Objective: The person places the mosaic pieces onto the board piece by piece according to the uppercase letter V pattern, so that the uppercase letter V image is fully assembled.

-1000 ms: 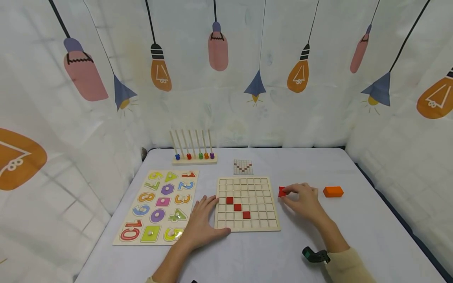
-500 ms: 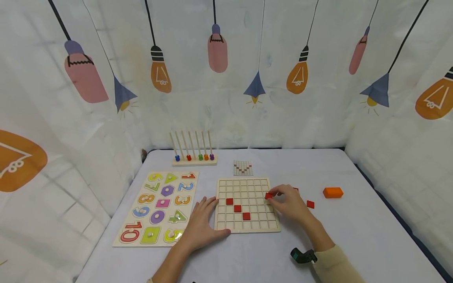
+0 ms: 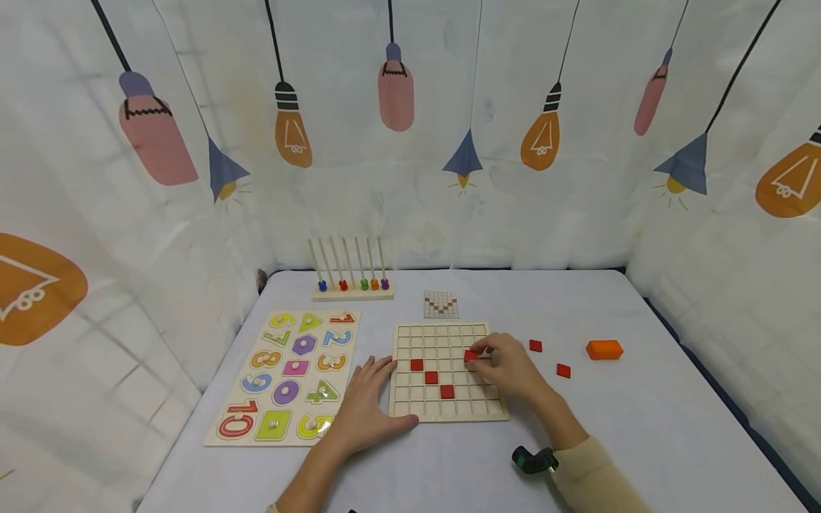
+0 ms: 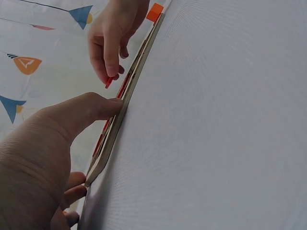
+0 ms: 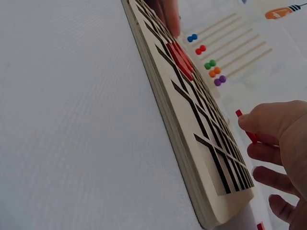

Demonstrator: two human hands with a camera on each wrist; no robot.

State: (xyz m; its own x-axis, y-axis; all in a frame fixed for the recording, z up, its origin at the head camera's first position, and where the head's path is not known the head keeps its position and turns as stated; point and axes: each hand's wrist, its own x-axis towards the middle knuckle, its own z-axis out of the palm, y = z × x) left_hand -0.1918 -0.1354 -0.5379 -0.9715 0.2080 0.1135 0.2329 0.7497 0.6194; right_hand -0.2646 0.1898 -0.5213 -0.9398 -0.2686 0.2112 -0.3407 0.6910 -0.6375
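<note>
Red tile (image 5: 251,136) in fingers (image 5: 265,152) clears the board (image 5: 204,177), wrist views reveal.

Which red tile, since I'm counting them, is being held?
The red tile pinched by the right hand above the wooden grid board; three others sit in the board's cells, and two lie on the white tablecloth to its right.

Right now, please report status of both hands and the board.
Left hand touching grid board. Right hand pinching red tile above it. No obstruction visible.
</note>
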